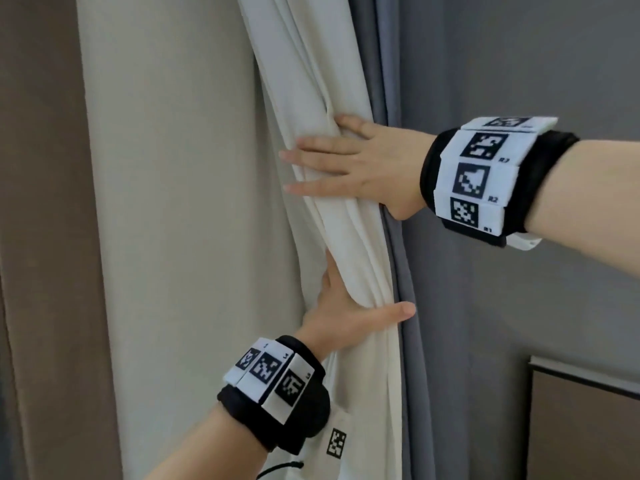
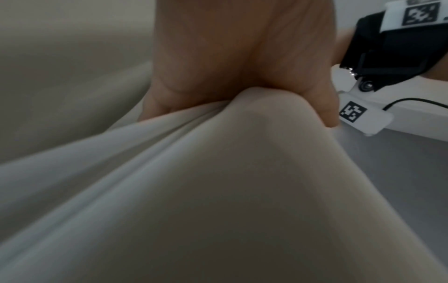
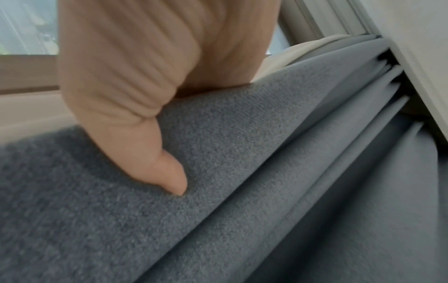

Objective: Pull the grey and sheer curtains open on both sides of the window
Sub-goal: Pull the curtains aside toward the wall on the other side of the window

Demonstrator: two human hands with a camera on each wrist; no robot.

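Note:
The cream sheer curtain (image 1: pixel 311 81) is gathered into a thick vertical bunch in the middle of the head view. Right beside it hangs the grey curtain (image 1: pixel 407 341) in folds. My right hand (image 1: pixel 346 164) lies across the bunch at mid height, fingers straight and pointing left. In the right wrist view its thumb (image 3: pixel 169 176) presses into the grey curtain (image 3: pixel 266 191). Lower down, my left hand (image 1: pixel 346 306) grips the bunch, thumb across the front and fingers behind. The left wrist view shows the sheer curtain (image 2: pixel 218 191) squeezed in my left hand (image 2: pixel 218 57).
A pale flat panel (image 1: pixel 173 202) and a brown strip (image 1: pixel 34 202) fill the left. A wooden furniture top (image 1: pixel 581 427) stands at the lower right under a grey wall (image 1: pixel 519 64). Window glass (image 3: pixel 24 28) shows behind my right hand.

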